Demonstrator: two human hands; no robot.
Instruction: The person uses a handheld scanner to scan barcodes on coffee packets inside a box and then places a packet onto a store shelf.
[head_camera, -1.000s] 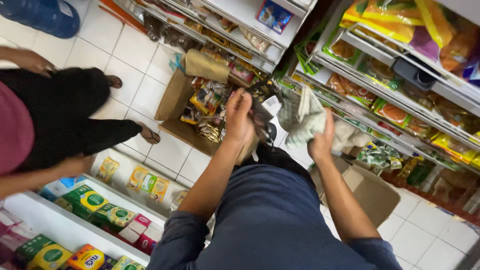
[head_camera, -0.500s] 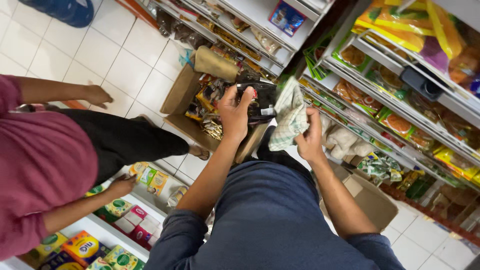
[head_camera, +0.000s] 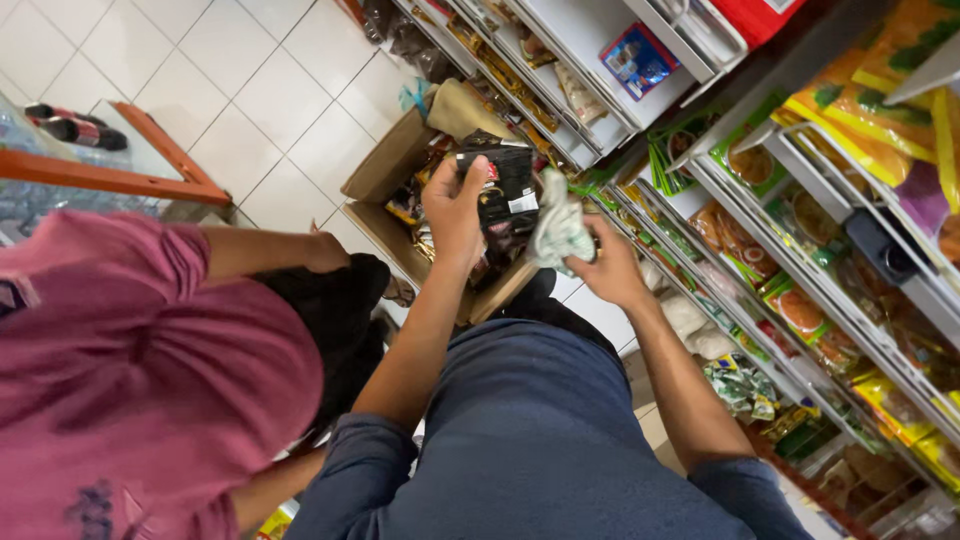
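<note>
Cloth (head_camera: 560, 232) is bunched in the closed right hand (head_camera: 608, 268) against a dark snack pack (head_camera: 505, 190) gripped by the left hand (head_camera: 455, 205) over an open cardboard box (head_camera: 400, 165) w/ more packs (wiping seemingly underway, pack not yet shelved).

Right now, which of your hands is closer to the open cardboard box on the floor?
Left. The left hand holds a dark packet right above the cardboard box; the right hand, clutching a crumpled cloth, hovers off the box's shelf-side edge.
</note>
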